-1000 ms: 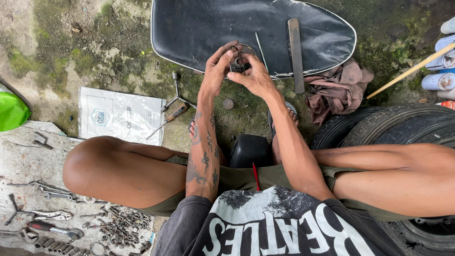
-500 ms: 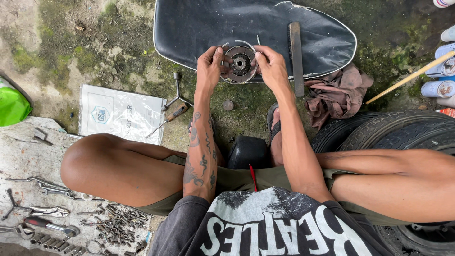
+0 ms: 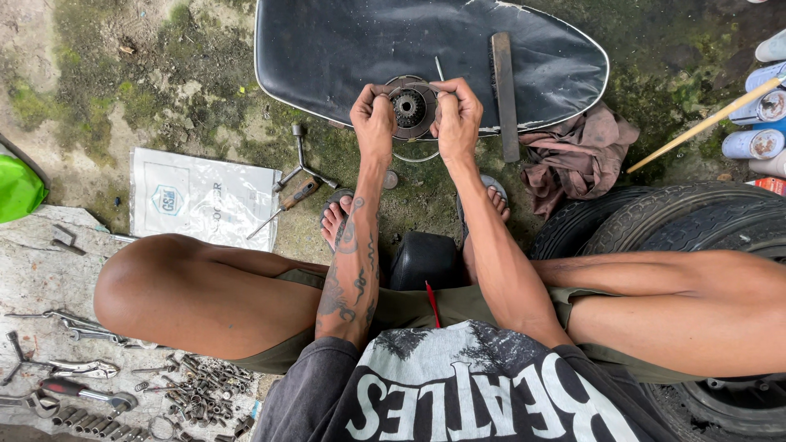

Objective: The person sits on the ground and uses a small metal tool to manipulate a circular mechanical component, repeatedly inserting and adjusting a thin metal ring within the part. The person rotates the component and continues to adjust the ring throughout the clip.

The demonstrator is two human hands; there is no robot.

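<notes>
Black seat (image 3: pixel 344 49); brown rag (image 3: pixel 573 155); green container (image 3: pixel 16 188); white plastic bag (image 3: pixel 201 196).

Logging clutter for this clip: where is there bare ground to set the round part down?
Bare mossy ground lies left of the black seat, above the white plastic bag. A smaller patch sits between the feet, below the round toothed part held by the left hand and right hand. Crowded: the slab with wrenches and bolts, and the tyres.

A black seat (image 3: pixel 344 49) lies upside down ahead of me, a flat bar (image 3: pixel 504 94) across it. A rag (image 3: pixel 573 155) sits beside tyres (image 3: pixel 655 221). A plastic bag (image 3: pixel 205 196), a screwdriver (image 3: pixel 291 200), wrenches (image 3: pixel 74 327) and bolts (image 3: pixel 196 389) lie nearby.
</notes>
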